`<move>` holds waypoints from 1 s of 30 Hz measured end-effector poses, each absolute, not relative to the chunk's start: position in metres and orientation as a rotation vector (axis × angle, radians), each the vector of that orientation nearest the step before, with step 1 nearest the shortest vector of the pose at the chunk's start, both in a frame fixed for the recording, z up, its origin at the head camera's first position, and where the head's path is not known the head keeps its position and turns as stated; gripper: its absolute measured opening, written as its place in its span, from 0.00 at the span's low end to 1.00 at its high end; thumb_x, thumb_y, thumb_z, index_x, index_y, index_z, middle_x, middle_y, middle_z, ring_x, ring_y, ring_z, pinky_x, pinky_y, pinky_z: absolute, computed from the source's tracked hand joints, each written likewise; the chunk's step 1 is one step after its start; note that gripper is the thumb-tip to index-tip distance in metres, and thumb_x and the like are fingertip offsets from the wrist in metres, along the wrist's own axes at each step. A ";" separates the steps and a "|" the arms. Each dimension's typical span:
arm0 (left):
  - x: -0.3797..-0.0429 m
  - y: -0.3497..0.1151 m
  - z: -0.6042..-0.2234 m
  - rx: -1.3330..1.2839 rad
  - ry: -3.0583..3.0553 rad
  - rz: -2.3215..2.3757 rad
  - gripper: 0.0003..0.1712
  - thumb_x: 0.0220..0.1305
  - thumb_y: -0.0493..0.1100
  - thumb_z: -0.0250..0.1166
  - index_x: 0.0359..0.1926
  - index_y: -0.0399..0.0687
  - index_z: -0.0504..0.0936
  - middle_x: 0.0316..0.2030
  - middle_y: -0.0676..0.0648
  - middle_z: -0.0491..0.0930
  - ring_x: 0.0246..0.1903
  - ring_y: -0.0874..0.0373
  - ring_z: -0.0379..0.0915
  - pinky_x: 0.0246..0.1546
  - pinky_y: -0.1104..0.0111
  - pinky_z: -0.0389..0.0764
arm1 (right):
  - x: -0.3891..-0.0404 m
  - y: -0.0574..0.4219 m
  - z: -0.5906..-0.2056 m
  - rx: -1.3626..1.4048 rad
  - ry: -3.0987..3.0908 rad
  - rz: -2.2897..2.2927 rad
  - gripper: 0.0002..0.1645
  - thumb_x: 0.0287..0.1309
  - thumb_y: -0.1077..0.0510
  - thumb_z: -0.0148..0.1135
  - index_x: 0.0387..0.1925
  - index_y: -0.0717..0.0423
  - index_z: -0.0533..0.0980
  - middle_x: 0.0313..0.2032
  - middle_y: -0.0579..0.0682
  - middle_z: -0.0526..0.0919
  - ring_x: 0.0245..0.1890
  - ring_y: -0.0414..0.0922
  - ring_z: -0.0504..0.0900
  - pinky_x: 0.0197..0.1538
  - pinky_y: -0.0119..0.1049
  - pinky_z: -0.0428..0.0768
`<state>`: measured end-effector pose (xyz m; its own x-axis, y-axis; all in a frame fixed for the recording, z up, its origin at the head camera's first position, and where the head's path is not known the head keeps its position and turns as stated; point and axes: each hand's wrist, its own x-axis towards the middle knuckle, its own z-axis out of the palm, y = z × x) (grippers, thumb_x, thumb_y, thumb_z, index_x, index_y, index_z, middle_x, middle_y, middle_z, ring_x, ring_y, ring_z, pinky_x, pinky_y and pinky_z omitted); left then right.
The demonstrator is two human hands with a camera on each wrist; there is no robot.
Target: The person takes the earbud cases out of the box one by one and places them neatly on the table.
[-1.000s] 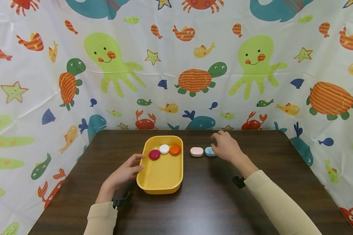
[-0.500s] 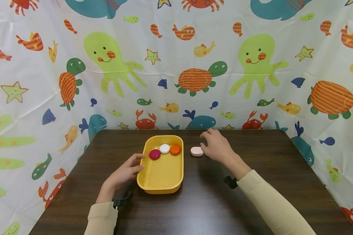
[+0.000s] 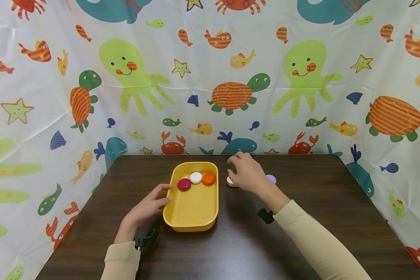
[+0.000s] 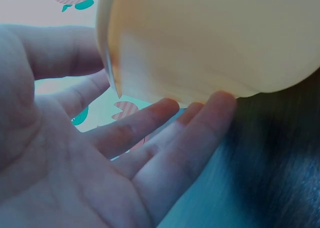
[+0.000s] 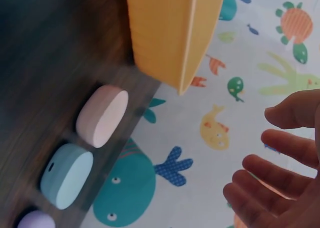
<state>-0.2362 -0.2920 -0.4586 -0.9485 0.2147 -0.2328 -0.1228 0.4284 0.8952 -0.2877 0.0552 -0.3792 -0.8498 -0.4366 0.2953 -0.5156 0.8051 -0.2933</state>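
Observation:
My left hand (image 3: 147, 204) rests its fingers against the left side of a yellow tray (image 3: 190, 227), fingertips (image 4: 220, 101) on its outer wall in the left wrist view. A dark red (image 3: 184, 184), a white (image 3: 196, 177) and an orange rounded piece (image 3: 208, 179) lie at the tray's far end. Right of the tray, my right hand (image 3: 247, 173) hovers, fingers loosely bent and holding nothing. It partly covers a pale pink oval piece (image 5: 102, 115). A light blue oval piece (image 5: 67, 175) with a small dark slot sits beside that, hidden in the head view.
A lilac rounded piece (image 3: 271, 179) shows right of my right hand. Everything stands on a dark wooden table (image 3: 231, 249). A white curtain (image 3: 203, 58) printed with sea animals hangs behind the table and along its sides.
My right hand has moved left, from above the light blue piece to above the pale pink one. The lilac piece has come into view behind it. My left hand has stayed at the tray.

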 end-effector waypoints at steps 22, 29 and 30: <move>-0.240 -0.292 -0.462 0.083 2.369 1.527 0.31 0.76 0.47 0.58 0.73 0.49 0.59 0.71 0.33 0.58 0.65 0.35 0.65 0.58 0.43 0.77 | -0.292 0.023 -0.376 0.844 -2.739 0.510 0.16 0.64 0.54 0.65 0.50 0.55 0.82 0.48 0.52 0.81 0.46 0.49 0.75 0.53 0.41 0.82; -0.239 -0.292 -0.463 0.081 2.369 1.530 0.31 0.76 0.48 0.58 0.74 0.51 0.59 0.72 0.34 0.57 0.65 0.36 0.65 0.60 0.44 0.76 | -0.297 0.013 -0.374 0.871 -2.752 0.492 0.15 0.64 0.53 0.65 0.50 0.54 0.82 0.48 0.52 0.81 0.45 0.48 0.74 0.50 0.38 0.82; -0.239 -0.292 -0.463 0.082 2.366 1.533 0.31 0.76 0.47 0.58 0.74 0.50 0.59 0.72 0.34 0.57 0.65 0.36 0.65 0.60 0.44 0.76 | -0.297 0.011 -0.374 0.870 -2.757 0.483 0.16 0.64 0.53 0.65 0.50 0.54 0.82 0.48 0.52 0.81 0.45 0.47 0.74 0.50 0.38 0.82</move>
